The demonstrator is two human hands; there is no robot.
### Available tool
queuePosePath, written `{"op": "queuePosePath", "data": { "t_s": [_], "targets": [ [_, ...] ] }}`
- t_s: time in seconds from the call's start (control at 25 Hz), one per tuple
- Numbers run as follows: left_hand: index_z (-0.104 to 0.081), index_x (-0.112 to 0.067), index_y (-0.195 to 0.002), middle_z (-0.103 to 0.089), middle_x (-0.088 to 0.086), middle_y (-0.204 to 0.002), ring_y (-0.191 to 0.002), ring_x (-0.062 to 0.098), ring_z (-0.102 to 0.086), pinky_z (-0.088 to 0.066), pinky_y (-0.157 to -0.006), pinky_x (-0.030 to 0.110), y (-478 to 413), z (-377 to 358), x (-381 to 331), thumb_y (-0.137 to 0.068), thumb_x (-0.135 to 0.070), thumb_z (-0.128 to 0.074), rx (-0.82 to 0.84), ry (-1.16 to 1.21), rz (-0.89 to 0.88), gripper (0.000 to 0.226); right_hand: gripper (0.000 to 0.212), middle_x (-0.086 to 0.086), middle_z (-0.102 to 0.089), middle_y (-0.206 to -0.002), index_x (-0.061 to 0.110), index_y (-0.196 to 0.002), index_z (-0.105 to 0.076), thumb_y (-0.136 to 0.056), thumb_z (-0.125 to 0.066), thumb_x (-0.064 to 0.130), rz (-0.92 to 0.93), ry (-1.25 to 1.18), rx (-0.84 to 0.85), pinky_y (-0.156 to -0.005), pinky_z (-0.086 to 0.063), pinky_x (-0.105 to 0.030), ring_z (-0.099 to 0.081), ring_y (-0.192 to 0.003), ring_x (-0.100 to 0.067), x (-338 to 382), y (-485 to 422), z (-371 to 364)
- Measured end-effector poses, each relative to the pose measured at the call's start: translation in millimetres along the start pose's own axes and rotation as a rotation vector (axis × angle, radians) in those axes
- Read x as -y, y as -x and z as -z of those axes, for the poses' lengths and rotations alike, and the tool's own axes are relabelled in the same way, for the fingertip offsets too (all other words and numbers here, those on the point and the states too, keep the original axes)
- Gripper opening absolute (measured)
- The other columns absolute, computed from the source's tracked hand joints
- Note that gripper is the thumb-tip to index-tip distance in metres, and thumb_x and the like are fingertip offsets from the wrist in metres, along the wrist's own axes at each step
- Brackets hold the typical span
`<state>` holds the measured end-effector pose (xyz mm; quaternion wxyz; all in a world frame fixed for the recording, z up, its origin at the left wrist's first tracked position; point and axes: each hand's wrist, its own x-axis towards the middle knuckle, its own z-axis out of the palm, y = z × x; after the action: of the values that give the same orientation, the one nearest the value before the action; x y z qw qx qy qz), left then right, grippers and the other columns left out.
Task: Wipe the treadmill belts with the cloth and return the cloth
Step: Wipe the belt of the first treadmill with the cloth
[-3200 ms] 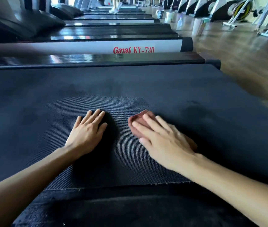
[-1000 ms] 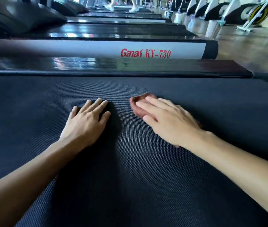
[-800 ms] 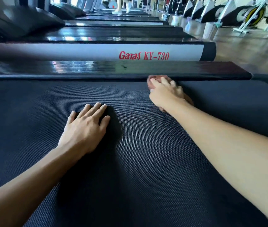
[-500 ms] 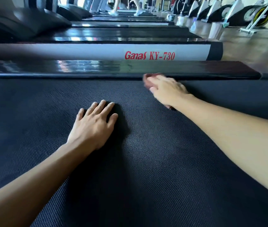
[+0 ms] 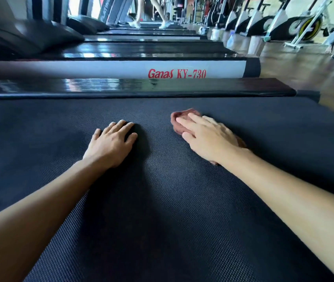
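The dark textured treadmill belt point(image 5: 162, 210) fills most of the view. A small reddish-brown cloth point(image 5: 179, 119) lies on it right of centre. My right hand point(image 5: 206, 137) presses flat on the cloth with straight fingers and covers most of it; a bit of cloth shows at the fingertips and beside the wrist. My left hand point(image 5: 113, 143) rests palm down on the bare belt to the left of the cloth, fingers straight, holding nothing.
A glossy black side rail point(image 5: 141, 88) borders the belt's far edge. Beyond it stands another treadmill with a white rail marked "Ganas KY-730" point(image 5: 176, 73), then more treadmills. A person's legs point(image 5: 151, 15) walk far back. Exercise bikes point(image 5: 296, 23) line the wooden floor at right.
My right hand has drawn the cloth back from the far side rail toward me along the belt. My left hand stays planted in the same spot.
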<state>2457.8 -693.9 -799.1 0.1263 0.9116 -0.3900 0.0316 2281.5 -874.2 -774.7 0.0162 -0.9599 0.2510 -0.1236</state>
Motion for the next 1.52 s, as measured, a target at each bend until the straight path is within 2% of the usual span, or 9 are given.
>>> {"op": "queuePosePath", "data": {
  "t_s": [0.24, 0.4, 0.56, 0.76, 0.92, 1.12, 1.28, 1.44, 1.52],
  "targets": [
    [-0.030, -0.029, -0.150, -0.022, -0.010, -0.159, -0.146, 0.017, -0.016, -0.011, -0.116, 0.042, 64.0, 11.0, -28.5, -0.101, -0.046, -0.029, 0.013, -0.009, -0.096, 0.052, 0.049, 0.018, -0.015, -0.160, 0.052, -0.147, -0.022, -0.100, -0.036, 0.047, -0.141, 0.005, 0.027, -0.115, -0.020, -0.038, -0.018, -0.146, -0.015, -15.9, 104.6, 31.8],
    [-0.028, -0.026, -0.150, -0.022, -0.007, -0.159, -0.146, 0.019, -0.015, -0.011, -0.116, 0.045, 131.7, 15.3, -65.1, -0.093, -0.062, -0.015, 0.021, 0.024, -0.141, 0.069, 0.048, 0.025, -0.009, -0.159, 0.057, -0.146, -0.018, -0.101, -0.033, 0.050, 0.226, -0.068, 0.096, -0.116, -0.017, -0.032, -0.009, -0.147, -0.007, -6.5, 183.5, 48.4],
    [-0.018, -0.025, -0.153, -0.010, -0.007, -0.162, -0.149, 0.016, -0.003, -0.003, -0.118, 0.044, 169.1, 17.6, -92.4, -0.095, -0.061, -0.017, 0.082, 0.016, -0.114, 0.069, 0.051, 0.019, -0.009, -0.161, 0.051, -0.149, -0.016, -0.101, -0.032, 0.048, -0.107, 0.003, 0.063, -0.116, -0.018, -0.035, -0.012, -0.148, -0.014, -14.9, 204.0, 61.4],
    [-0.010, -0.024, -0.155, -0.001, -0.007, -0.162, -0.149, 0.015, 0.006, 0.001, -0.119, 0.043, 200.2, 12.4, -111.7, -0.100, -0.049, -0.025, 0.072, 0.021, -0.128, 0.062, 0.048, 0.028, -0.016, -0.157, 0.059, -0.143, -0.022, -0.098, -0.035, 0.051, 0.364, -0.094, 0.113, -0.118, -0.015, -0.027, -0.012, -0.146, -0.001, -16.5, 270.6, 74.5],
    [-0.016, -0.023, -0.154, -0.007, -0.005, -0.162, -0.149, 0.017, 0.000, -0.004, -0.120, 0.045, 199.5, 11.0, -110.0, -0.100, -0.050, -0.023, 0.067, 0.010, -0.126, 0.061, 0.049, 0.022, -0.008, -0.160, 0.053, -0.148, -0.017, -0.100, -0.027, 0.049, -0.066, -0.022, 0.060, -0.120, -0.015, -0.033, -0.010, -0.149, -0.010, -38.9, 274.0, 79.7],
    [-0.017, -0.021, -0.154, -0.008, -0.004, -0.162, -0.150, 0.021, -0.001, -0.004, -0.118, 0.049, 200.8, 15.8, -126.3, -0.100, -0.047, -0.027, 0.069, -0.002, -0.193, 0.061, 0.049, 0.025, -0.009, -0.159, 0.057, -0.146, -0.019, -0.099, -0.034, 0.051, 0.303, -0.093, 0.165, -0.117, -0.014, -0.031, -0.008, -0.149, -0.008, -35.9, 310.9, 88.9],
    [-0.017, -0.022, -0.154, -0.008, -0.004, -0.162, -0.150, 0.020, -0.001, -0.003, -0.119, 0.050, 200.5, 12.9, -153.6, -0.100, -0.047, -0.027, 0.091, 0.020, -0.250, 0.061, 0.051, 0.019, -0.008, -0.161, 0.052, -0.148, -0.017, -0.100, -0.030, 0.049, -0.133, 0.002, 0.052, -0.119, -0.016, -0.036, -0.011, -0.149, -0.015, -52.6, 302.6, 90.0],
    [-0.016, -0.023, -0.154, -0.009, -0.004, -0.162, -0.150, 0.019, -0.002, -0.002, -0.119, 0.050, 190.6, 12.2, -175.9, -0.101, -0.048, -0.028, 0.089, 0.046, -0.262, 0.061, 0.051, 0.023, -0.013, -0.159, 0.057, -0.145, -0.021, -0.095, -0.029, 0.054, 0.238, -0.117, 0.132, -0.119, -0.016, -0.032, -0.013, -0.148, -0.010, -48.8, 324.6, 86.7],
    [-0.016, -0.022, -0.154, -0.009, -0.004, -0.162, -0.149, 0.019, -0.002, -0.002, -0.118, 0.050, 189.3, 9.1, -179.4, -0.101, -0.049, -0.026, 0.096, 0.039, -0.263, 0.060, 0.050, 0.023, -0.012, -0.160, 0.054, -0.147, -0.022, -0.099, -0.037, 0.049, 0.034, -0.088, 0.118, -0.119, -0.018, -0.033, -0.015, -0.147, -0.012, -78.2, 303.2, 93.5]
  ]
}}
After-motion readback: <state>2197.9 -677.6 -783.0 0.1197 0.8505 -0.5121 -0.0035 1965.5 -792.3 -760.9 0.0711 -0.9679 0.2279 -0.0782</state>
